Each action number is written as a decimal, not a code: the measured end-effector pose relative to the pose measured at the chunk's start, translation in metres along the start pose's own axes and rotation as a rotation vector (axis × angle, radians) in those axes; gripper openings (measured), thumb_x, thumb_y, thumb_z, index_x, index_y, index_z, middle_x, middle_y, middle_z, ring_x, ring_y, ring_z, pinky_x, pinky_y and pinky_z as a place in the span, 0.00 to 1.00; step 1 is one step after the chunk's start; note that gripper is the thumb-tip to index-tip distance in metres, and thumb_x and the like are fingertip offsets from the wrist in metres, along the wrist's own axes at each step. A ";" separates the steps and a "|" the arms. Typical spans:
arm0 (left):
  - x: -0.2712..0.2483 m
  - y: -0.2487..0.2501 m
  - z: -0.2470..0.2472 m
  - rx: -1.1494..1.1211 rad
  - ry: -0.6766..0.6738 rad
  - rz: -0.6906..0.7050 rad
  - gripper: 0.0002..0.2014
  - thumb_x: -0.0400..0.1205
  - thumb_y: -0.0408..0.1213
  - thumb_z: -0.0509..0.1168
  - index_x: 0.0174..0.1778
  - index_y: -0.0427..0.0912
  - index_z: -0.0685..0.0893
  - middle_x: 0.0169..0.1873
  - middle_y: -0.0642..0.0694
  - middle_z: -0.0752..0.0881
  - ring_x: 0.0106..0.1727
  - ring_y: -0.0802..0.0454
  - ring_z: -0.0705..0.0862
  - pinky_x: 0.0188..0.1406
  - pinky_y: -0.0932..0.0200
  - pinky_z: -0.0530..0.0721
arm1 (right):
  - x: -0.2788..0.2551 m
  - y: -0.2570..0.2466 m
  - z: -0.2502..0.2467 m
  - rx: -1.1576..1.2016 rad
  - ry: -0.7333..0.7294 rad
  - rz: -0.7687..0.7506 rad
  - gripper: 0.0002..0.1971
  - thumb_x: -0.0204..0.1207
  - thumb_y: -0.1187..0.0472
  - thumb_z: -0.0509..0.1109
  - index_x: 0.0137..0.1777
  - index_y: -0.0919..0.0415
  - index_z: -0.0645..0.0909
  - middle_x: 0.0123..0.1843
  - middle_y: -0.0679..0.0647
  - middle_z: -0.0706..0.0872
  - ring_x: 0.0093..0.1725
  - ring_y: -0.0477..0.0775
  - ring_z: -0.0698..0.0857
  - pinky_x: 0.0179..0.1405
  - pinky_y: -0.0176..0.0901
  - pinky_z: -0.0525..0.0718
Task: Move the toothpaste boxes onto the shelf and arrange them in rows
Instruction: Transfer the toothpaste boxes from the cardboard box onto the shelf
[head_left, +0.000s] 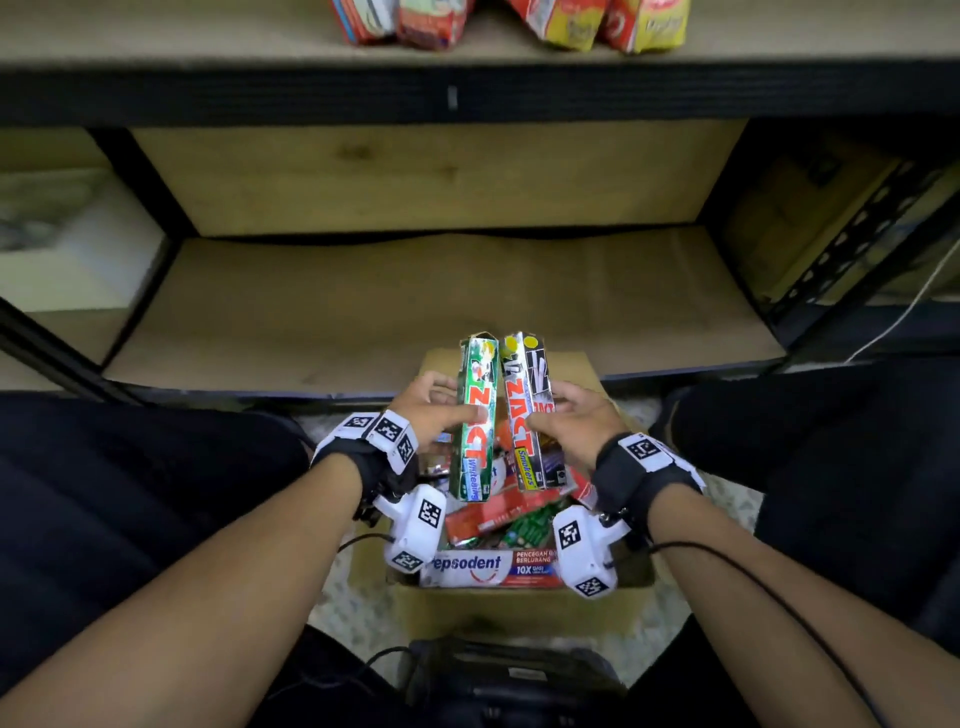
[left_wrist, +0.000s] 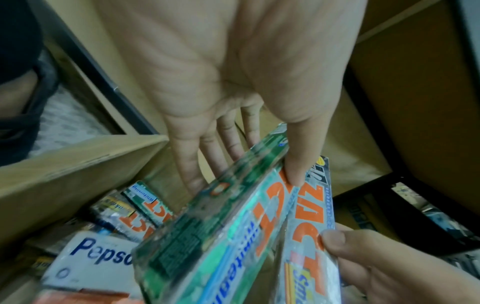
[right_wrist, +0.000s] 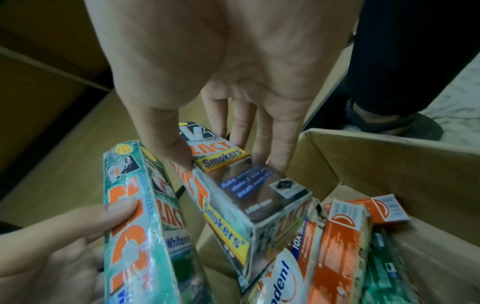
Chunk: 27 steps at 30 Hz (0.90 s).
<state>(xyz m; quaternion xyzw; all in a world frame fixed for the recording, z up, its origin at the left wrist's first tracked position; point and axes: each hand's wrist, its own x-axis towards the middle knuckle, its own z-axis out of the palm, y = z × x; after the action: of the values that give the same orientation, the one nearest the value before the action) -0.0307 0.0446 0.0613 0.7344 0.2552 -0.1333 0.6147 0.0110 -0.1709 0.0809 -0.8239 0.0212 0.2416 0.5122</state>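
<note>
Above the open cardboard carton (head_left: 524, 608) on the floor, two toothpaste boxes are held side by side, nearly touching, their far ends tipped toward the bare shelf board (head_left: 363, 312) just beyond the carton. The left hand (head_left: 434, 410) pinches the green whitening box (head_left: 475, 421) across its width, thumb on the printed face and fingers behind; the right hand (head_left: 574, 415) grips the black smokers box (head_left: 527, 410) the same way, thumb on the front, fingers wrapped round the far side. Both hands are closed round their loads, neither empty. These boxes look light and stiff along their length, but thin card will dent under a hard squeeze, and the glossy film wrap, wrinkled in places, is probably slippery; taking them mid-length across the broad faces, as now, seems the safest hold. From the head view come the shelf, still without toothpaste, the snack packets (head_left: 511, 23) on the board above the carton, and a white Pepsodent box (head_left: 491, 569) lying inside the carton's near wall. Only the right wrist view shows the orange boxes (right_wrist: 345, 236) crowded inside the carton and its torn wall edge; only the left wrist view shows the left fingers (left_wrist: 187, 164) spread flat behind the green box.
</note>
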 end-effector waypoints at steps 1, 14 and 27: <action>-0.009 0.011 0.000 0.007 0.024 0.028 0.44 0.45 0.57 0.87 0.57 0.52 0.80 0.54 0.44 0.88 0.56 0.44 0.89 0.55 0.38 0.88 | -0.002 -0.004 -0.002 -0.003 0.006 -0.021 0.32 0.70 0.57 0.80 0.75 0.49 0.76 0.57 0.47 0.89 0.45 0.43 0.90 0.39 0.38 0.89; -0.094 0.122 -0.024 -0.003 0.085 0.337 0.24 0.71 0.36 0.80 0.60 0.46 0.78 0.55 0.43 0.86 0.51 0.46 0.91 0.47 0.41 0.91 | -0.070 -0.102 -0.046 0.056 0.016 -0.282 0.23 0.69 0.58 0.80 0.64 0.49 0.83 0.49 0.50 0.92 0.49 0.52 0.92 0.53 0.60 0.90; -0.130 0.236 -0.056 0.084 0.243 0.580 0.25 0.72 0.45 0.79 0.61 0.47 0.76 0.56 0.42 0.82 0.52 0.45 0.89 0.44 0.41 0.92 | -0.101 -0.240 -0.098 -0.094 0.166 -0.520 0.05 0.63 0.50 0.78 0.37 0.37 0.87 0.44 0.49 0.93 0.46 0.55 0.93 0.48 0.62 0.91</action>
<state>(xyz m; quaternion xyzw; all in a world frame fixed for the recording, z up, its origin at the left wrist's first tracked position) -0.0189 0.0444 0.3367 0.8117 0.1011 0.1261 0.5612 0.0263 -0.1624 0.3588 -0.8416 -0.1602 0.0343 0.5146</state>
